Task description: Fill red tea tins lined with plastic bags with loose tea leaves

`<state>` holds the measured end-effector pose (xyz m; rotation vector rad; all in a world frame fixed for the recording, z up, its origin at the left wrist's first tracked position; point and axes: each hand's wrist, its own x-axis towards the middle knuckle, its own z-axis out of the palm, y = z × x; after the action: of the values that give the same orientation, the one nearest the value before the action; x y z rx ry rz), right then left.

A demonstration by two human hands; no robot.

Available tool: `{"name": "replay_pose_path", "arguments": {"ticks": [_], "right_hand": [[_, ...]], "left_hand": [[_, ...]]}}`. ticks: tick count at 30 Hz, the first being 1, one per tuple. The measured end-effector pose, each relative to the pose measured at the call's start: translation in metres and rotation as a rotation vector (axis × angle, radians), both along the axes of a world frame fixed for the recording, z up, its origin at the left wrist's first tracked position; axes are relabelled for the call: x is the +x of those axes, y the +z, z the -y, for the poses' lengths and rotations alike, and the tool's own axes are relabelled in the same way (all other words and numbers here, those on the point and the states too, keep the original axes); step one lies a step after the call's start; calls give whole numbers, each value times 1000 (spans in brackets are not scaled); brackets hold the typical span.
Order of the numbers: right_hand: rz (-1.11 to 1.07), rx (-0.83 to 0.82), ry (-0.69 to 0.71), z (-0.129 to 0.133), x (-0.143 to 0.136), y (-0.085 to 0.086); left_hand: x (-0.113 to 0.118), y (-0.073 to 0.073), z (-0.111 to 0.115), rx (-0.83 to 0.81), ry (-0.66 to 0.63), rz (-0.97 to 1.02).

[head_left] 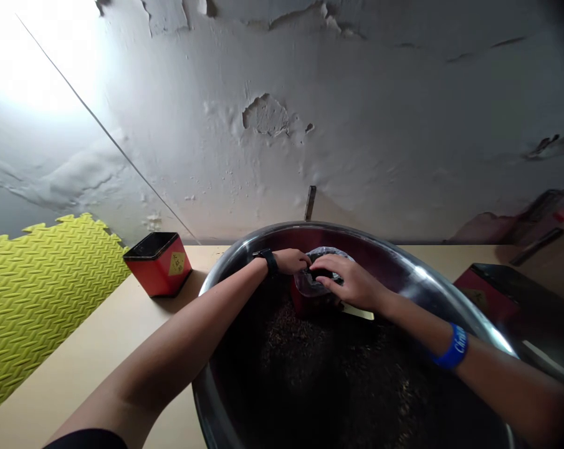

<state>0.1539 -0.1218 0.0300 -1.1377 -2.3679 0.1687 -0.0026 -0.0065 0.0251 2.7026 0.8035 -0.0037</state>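
A clear plastic bag (pixel 306 285) lines a red tin (pixel 304 307), which stands inside a large shiny metal basin (pixel 258 234). My left hand (pixel 291 260), with a dark watch at the wrist, has its fingers closed on the bag's left rim. Over the bag's mouth is my right hand (pixel 351 282), fingers curved and thumb apart from them, close to the left fingertips. Dark contents show between its thumb and fingers. A pale flat scoop or strip (pixel 359 312) lies below my right hand. Dark dried leaves, like loose tea (pixel 293 337), cover the basin floor.
Left of the basin, an open red and black tin (pixel 157 274) with a yellow label stands on the pale table (pixel 99 330). Another red and black tin (pixel 487 293) is at the right. A yellow foam mat (pixel 52 293) lies at the left; a peeling wall (pixel 356 125) rises behind.
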Motion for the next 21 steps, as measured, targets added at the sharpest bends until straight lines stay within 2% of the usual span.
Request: {"name": "replay_pose_path", "arguments": {"ticks": [2,4,7,10,12,14,16,19,21], "right_hand": [[-19,-53,73,16,-15,0],[104,-235,237,31,-30,-9],[467,-571,449,43,-42,-38],[729,-710,498,43,-43,-66],[818,-778,572,40,-41,-76],[880,-880,637,38,-41,-79],[918,-979,621,38,-41,-81],[907,-1011,538,40,-42,-79],[859,-995,565,39,-41,-72]], "left_hand": [[-1,-2,-2,-2,-2,10],[-1,-4,-4,-9,1,13],[-3,-7,-7,-14,-11,27],[-4,-6,-6,-16,-10,39],[-4,-4,-4,-22,-4,40],[-4,-2,-2,-25,4,35],[-4,-2,-2,-21,5,31],[-4,-4,-4,-16,-5,32],[-4,-6,-6,-18,-13,38]]}}
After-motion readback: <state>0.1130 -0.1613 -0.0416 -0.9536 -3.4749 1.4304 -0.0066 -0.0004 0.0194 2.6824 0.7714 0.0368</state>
